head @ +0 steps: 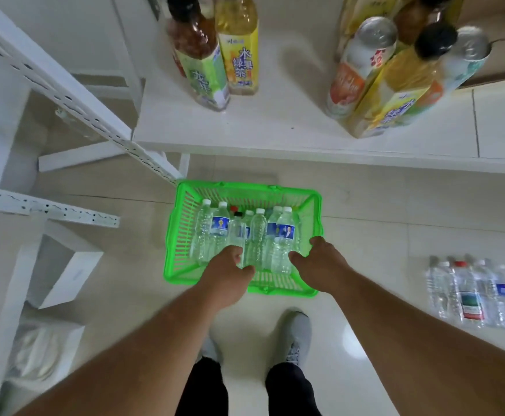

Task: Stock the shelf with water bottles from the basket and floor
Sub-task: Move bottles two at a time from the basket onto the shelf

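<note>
A view straight down from a person's head: two bare arms reach into a green basket on a pale glossy tile floor. The basket is rigid slatted plastic, and clear ribbed water bottles with white caps lie packed side by side in it, caps pointing toward the shelf, probably so each can be lifted out by its body. The left hand has its fingers curled round the base of one bottle. The right hand curls at the base of another, but whether it truly grips cannot be told. More bottles lie in a row on the floor to the right, well apart. Above the basket, a smooth white shelf carries tall tea bottles and cans, with bare space between them where water could go.
</note>
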Available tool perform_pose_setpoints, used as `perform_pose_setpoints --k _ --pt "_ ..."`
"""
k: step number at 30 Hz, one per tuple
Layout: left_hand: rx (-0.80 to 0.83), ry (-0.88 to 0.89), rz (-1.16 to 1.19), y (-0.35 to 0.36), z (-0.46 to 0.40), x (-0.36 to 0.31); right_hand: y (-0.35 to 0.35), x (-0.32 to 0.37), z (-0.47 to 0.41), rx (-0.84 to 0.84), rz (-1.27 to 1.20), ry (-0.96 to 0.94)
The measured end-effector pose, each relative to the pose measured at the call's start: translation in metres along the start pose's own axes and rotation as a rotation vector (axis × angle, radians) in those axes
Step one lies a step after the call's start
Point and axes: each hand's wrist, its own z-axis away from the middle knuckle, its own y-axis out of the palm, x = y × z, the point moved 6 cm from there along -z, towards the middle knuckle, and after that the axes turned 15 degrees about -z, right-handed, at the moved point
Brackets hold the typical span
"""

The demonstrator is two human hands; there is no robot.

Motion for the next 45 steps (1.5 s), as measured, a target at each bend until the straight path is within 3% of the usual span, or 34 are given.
perform_pose_setpoints --k 10,19,30,37,41,45 --pt "0.050 -0.003 0.063 0.096 -0.158 0.032 0.081 -0.050 -0.158 -0.107 -0.152 0.100" --pt "0.089 0.012 0.053 0.155 -0.247 0.055 0.125 -0.072 -0.249 -0.237 -0.250 0.118" --pt "0.173 -0.005 0.056 0.193 -0.276 0.041 0.122 -0.085 -0.265 -0.354 -0.257 0.094" --pt "0.226 -0.066 0.034 0.199 -0.287 0.030 0.106 -0.086 -0.243 -0.273 -0.254 0.081" --pt "0.149 -0.105 -0.083 0.193 -0.287 0.019 0.097 -0.082 -0.233 -0.242 -0.309 0.025" --pt "0.180 -0.190 0.162 0.191 -0.285 0.027 0.086 -0.076 -0.223 -0.199 -0.366 -0.037"
